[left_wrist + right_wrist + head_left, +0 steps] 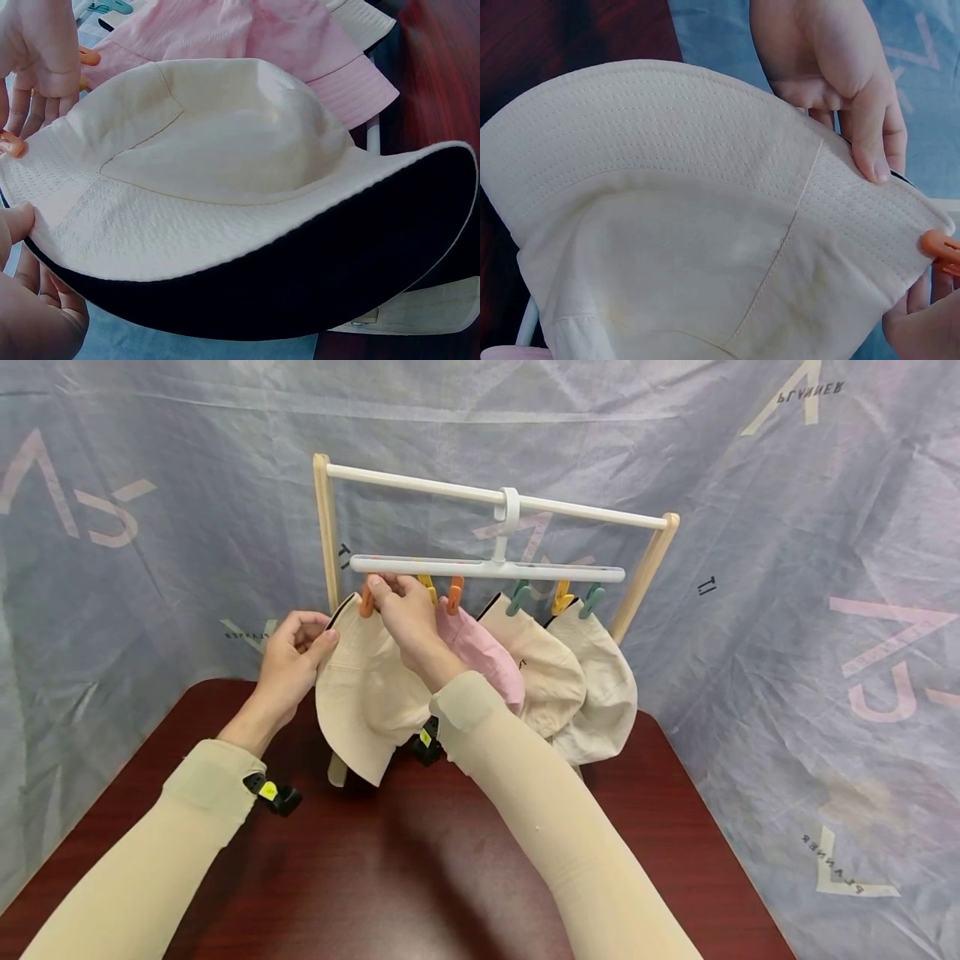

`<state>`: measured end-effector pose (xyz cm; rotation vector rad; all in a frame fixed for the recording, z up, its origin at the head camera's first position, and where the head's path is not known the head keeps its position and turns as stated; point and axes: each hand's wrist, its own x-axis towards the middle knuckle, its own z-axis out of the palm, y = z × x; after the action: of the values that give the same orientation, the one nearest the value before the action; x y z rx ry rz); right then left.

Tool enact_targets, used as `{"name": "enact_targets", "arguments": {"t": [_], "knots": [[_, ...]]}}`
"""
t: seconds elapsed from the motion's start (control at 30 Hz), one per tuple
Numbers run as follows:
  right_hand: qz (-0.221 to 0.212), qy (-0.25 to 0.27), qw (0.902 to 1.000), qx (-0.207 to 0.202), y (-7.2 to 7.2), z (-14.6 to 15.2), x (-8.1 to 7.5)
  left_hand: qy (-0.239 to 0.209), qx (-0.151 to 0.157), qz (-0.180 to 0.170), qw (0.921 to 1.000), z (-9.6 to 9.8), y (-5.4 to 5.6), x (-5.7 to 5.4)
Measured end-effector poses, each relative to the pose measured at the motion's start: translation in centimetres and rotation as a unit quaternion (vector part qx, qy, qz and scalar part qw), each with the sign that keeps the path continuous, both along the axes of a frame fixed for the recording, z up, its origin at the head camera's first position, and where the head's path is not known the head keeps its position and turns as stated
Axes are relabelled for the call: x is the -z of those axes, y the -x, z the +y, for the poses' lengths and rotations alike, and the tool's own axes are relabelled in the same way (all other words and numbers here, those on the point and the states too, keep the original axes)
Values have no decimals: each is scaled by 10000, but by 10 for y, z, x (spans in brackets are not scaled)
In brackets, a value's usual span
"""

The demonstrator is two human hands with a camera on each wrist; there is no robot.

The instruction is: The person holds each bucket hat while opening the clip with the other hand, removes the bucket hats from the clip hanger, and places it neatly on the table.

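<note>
A cream bucket hat (367,685) with a dark lining hangs at the left end of a white clip hanger (427,566). My left hand (288,660) pinches its brim at the left edge, thumb on the cream side in the right wrist view. My right hand (412,618) is at the orange clothespin (367,597) on the brim's upper corner, its thumb against the clip's top. The clip's jaws bite the brim. In the left wrist view the black underside of the brim (300,277) faces the camera.
A pink hat (483,652) and two more pale hats, one cream (551,672) and one off-white (607,685), hang to the right from orange, yellow and green clips. The hanger hooks over a white rod (420,485) on a wooden-legged rack. Below is a dark red table (450,860); grey cloth surrounds it.
</note>
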<state>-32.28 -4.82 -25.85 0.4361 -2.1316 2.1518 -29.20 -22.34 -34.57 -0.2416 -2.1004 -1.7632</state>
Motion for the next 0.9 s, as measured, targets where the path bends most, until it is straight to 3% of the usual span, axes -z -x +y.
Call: {"name": "enact_targets", "arguments": {"t": [0.4, 0.73, 0.9], "knots": [[185, 171, 9997, 35, 0, -4, 3, -45, 16, 66, 10000, 0, -4, 1], [-75, 78, 9993, 366, -3, -5, 1, -73, -22, 130, 9999, 0, -7, 4], [-170, 120, 9992, 334, -4, -4, 1, -111, -31, 112, 9999, 0, -8, 5]]}}
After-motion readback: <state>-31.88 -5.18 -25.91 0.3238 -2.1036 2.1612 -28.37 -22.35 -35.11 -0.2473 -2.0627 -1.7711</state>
